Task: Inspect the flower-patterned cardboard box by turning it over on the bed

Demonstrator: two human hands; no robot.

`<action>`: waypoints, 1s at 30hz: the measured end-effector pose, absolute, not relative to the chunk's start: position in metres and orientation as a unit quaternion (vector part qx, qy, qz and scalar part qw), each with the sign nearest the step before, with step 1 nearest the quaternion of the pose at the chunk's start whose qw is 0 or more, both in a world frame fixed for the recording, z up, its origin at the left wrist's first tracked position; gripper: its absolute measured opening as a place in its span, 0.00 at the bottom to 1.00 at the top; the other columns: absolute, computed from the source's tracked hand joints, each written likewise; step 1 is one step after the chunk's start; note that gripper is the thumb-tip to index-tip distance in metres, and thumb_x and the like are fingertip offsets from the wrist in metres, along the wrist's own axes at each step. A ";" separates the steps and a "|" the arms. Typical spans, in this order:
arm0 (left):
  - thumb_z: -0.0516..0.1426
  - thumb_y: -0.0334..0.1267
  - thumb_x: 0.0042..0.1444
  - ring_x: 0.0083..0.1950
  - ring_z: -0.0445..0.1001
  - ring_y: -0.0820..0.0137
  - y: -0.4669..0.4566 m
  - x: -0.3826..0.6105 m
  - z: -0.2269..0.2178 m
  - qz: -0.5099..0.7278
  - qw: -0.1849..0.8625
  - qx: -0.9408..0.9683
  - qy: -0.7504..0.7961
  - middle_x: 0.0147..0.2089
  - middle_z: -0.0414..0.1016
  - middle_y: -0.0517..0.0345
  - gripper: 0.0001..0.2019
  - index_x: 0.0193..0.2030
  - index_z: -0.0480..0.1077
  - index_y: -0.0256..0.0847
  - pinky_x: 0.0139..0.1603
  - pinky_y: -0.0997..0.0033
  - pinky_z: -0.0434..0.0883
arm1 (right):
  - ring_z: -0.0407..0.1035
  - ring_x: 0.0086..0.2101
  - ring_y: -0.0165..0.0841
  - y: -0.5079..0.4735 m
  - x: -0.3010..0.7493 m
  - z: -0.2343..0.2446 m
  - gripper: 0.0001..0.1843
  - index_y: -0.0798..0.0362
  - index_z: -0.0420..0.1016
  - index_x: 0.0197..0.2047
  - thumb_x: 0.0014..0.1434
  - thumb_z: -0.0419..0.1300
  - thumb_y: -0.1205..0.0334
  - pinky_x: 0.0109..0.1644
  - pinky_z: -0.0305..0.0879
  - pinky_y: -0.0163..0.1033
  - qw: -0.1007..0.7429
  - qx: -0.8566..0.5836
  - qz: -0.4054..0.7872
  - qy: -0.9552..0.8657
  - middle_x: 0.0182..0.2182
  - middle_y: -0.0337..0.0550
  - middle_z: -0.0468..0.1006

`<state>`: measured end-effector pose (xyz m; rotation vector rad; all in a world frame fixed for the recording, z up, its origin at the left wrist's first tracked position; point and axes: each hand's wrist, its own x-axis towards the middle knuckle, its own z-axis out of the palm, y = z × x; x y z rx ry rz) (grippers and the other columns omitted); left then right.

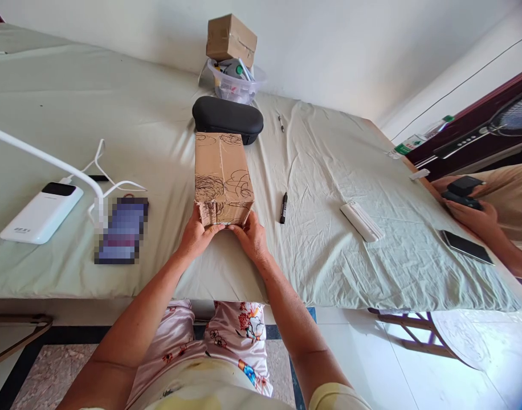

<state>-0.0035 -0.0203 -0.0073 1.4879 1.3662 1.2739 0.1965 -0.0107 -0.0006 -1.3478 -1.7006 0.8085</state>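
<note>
A brown cardboard box (221,165) with black scribbles over it stands on the cloth-covered table, straight in front of me. My left hand (195,234) grips its near left corner, and my right hand (249,233) has the near right corner. Both thumbs press on the near side, close to the bottom; the other fingers are partly hidden along the box's sides. The box's near left top edge looks torn. Just behind it lies a black zipped case (227,117). A black marker (284,208) rests to the right of my right hand.
To the left are a white power bank (43,213), a blurred phone (121,230) and a white curved stand (51,156). A plastic basket (237,90) under another carton (231,37) stands at the wall. Rightward lie a pen (281,123), a white case (362,222) and another phone (467,246), near a person holding a black device (463,192).
</note>
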 end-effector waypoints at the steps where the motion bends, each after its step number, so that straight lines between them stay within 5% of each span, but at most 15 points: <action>1: 0.68 0.53 0.56 0.67 0.77 0.52 -0.020 -0.004 -0.007 0.499 0.368 0.579 0.529 0.66 0.76 0.44 0.39 0.70 0.61 0.44 0.69 0.50 0.75 | 0.71 0.33 0.35 -0.011 0.197 0.000 0.31 0.50 0.70 0.58 0.61 0.66 0.39 0.38 0.69 0.39 0.398 -0.532 0.321 -0.675 0.34 0.39 0.77; 12: 0.67 0.50 0.56 0.69 0.75 0.52 -0.019 -0.004 -0.006 0.512 0.368 0.575 0.522 0.69 0.74 0.41 0.38 0.70 0.61 0.41 0.72 0.50 0.73 | 0.73 0.34 0.36 -0.010 0.198 0.003 0.29 0.50 0.72 0.57 0.66 0.60 0.35 0.42 0.71 0.41 0.404 -0.520 0.315 -0.684 0.39 0.43 0.80; 24: 0.70 0.53 0.55 0.75 0.68 0.51 -0.020 -0.003 0.005 0.527 0.354 0.605 0.480 0.76 0.65 0.39 0.51 0.79 0.48 0.44 0.77 0.48 0.67 | 0.73 0.32 0.36 -0.011 0.198 0.004 0.33 0.50 0.73 0.58 0.65 0.60 0.31 0.39 0.71 0.40 0.421 -0.513 0.323 -0.674 0.35 0.41 0.80; 30: 0.69 0.53 0.57 0.79 0.62 0.51 -0.018 -0.005 -0.005 0.526 0.314 0.616 0.495 0.77 0.62 0.39 0.49 0.79 0.50 0.46 0.80 0.46 0.61 | 0.73 0.30 0.35 -0.012 0.196 0.004 0.28 0.51 0.73 0.52 0.64 0.62 0.34 0.34 0.68 0.38 0.406 -0.510 0.333 -0.681 0.33 0.41 0.79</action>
